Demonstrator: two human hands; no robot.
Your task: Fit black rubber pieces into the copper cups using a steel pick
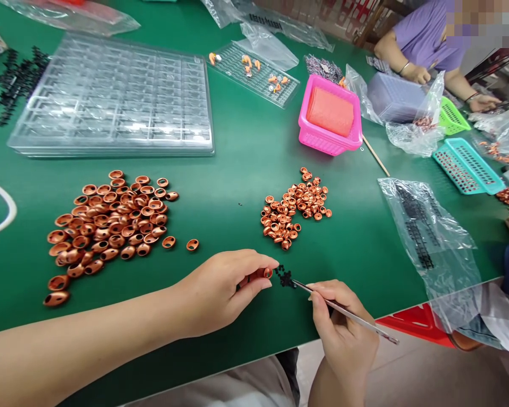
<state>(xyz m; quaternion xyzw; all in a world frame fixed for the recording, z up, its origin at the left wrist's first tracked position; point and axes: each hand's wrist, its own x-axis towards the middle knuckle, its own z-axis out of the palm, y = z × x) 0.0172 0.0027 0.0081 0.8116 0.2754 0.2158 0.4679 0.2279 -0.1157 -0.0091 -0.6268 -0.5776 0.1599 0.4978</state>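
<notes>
Between thumb and fingertips, my left hand holds a small copper-coloured cup piece just above the green table. My right hand is closed around a thin metal tool, whose tip touches a little heap of tiny black parts right beside the left fingertips. Behind the hands lies a pile of smaller copper-coloured pieces. A pile of larger copper-coloured cups spreads over the table left of it, beyond my left forearm.
Clear plastic trays are stacked at the back left, beside black sprues. A pink basket holds a red block. Plastic bags, a teal basket and a person in a purple shirt are to the right.
</notes>
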